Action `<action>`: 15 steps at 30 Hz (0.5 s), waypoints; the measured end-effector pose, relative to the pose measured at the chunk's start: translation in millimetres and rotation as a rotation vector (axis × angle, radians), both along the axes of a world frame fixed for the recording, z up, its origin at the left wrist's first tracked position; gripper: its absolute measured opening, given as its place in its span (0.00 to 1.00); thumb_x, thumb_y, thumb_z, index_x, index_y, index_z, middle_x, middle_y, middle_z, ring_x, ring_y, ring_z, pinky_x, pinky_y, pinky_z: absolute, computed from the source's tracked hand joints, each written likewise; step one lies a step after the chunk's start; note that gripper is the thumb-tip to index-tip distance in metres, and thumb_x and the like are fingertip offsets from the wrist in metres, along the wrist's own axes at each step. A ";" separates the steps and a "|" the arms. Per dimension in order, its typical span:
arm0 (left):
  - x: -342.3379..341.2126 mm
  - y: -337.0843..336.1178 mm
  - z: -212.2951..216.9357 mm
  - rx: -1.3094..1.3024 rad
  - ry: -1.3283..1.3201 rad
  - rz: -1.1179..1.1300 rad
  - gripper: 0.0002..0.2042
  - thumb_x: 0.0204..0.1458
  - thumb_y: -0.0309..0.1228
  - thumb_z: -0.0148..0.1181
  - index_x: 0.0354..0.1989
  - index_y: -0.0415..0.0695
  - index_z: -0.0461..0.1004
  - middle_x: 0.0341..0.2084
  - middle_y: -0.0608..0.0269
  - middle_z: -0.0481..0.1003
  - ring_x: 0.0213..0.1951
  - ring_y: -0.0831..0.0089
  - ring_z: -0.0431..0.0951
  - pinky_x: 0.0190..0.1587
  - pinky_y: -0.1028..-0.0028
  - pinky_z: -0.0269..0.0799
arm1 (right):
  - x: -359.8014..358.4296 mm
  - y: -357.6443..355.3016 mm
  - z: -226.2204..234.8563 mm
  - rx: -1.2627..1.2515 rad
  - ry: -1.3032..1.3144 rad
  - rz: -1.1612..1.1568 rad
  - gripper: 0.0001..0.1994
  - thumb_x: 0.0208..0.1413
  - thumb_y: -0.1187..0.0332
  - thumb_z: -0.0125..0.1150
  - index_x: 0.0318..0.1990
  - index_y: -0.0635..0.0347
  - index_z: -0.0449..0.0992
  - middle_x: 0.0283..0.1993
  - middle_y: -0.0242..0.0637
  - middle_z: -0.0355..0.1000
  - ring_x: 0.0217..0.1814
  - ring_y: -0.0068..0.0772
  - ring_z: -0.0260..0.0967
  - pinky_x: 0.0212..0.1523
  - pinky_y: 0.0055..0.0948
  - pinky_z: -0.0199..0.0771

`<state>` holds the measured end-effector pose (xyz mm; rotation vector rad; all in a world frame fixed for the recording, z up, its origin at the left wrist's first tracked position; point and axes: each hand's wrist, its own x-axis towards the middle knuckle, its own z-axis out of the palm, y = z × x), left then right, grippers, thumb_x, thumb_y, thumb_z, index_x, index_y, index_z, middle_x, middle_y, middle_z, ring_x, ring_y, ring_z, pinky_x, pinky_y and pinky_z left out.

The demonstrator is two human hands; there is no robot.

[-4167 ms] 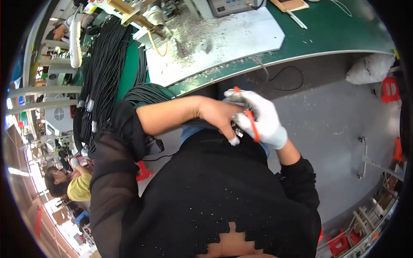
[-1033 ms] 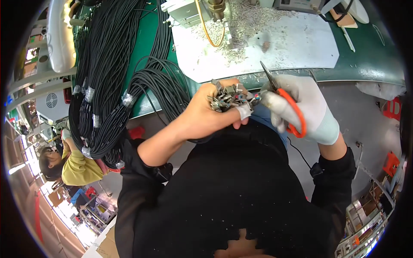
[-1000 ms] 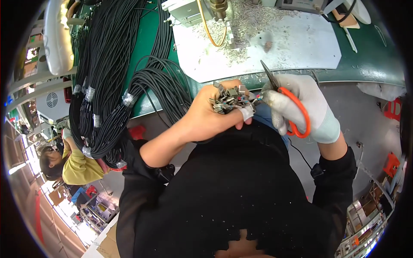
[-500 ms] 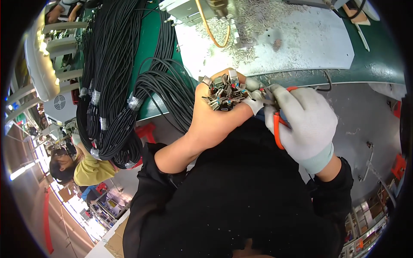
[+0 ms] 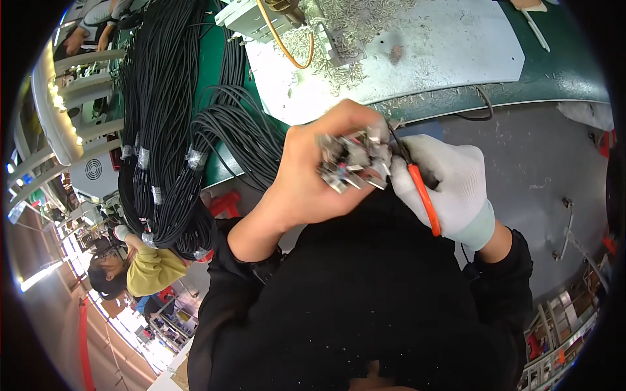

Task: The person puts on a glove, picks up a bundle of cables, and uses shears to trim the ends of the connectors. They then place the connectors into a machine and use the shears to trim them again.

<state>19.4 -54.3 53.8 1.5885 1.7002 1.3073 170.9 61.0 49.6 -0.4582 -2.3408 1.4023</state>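
My left hand (image 5: 301, 174) is closed round a bunch of cable connectors (image 5: 355, 160), their metal ends facing up and smeared by motion. Black cables (image 5: 242, 133) run from the bench toward the far side of that hand. In a white glove, my right hand (image 5: 460, 173) grips orange-handled pliers (image 5: 425, 201). The pliers' dark jaws point up and left, close beside the right edge of the connectors. Whether the jaws touch a connector cannot be made out.
Thick bundles of black cable (image 5: 160, 85) hang over the green bench (image 5: 554, 72) at left. Small metal scraps litter a white board (image 5: 450, 49) beneath a bench machine (image 5: 257, 18). A person in a yellow top (image 5: 153, 270) works at far left. A red stool (image 5: 225, 204) stands below.
The connector bunch has turned in my left hand and is blurred. My right hand has moved slightly left and down with the pliers. The whole view has shifted a little.
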 end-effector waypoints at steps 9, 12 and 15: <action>0.0 -0.4 5.3 -0.444 -0.695 0.317 0.08 0.45 0.20 0.63 0.33 0.37 0.73 0.18 0.70 0.72 0.22 0.85 0.70 0.24 0.82 0.65 | -9.7 -1.6 -3.1 0.402 -0.029 -0.092 0.07 0.47 0.72 0.62 0.33 0.63 0.75 0.19 0.39 0.67 0.18 0.38 0.66 0.21 0.27 0.64; -1.2 0.0 -1.9 -0.443 -0.690 0.373 0.07 0.46 0.21 0.63 0.33 0.37 0.73 0.16 0.71 0.70 0.21 0.85 0.69 0.23 0.82 0.62 | -11.3 2.3 -1.3 0.302 -0.137 -0.034 0.07 0.47 0.71 0.61 0.33 0.63 0.76 0.19 0.39 0.66 0.18 0.36 0.65 0.21 0.27 0.63; -10.4 -1.5 -9.7 -0.434 -0.965 0.286 0.07 0.48 0.25 0.62 0.34 0.38 0.73 0.17 0.71 0.70 0.20 0.84 0.67 0.23 0.82 0.60 | -13.1 9.5 -0.8 0.010 -0.217 0.084 0.07 0.49 0.68 0.61 0.30 0.63 0.74 0.18 0.38 0.65 0.17 0.34 0.64 0.21 0.28 0.63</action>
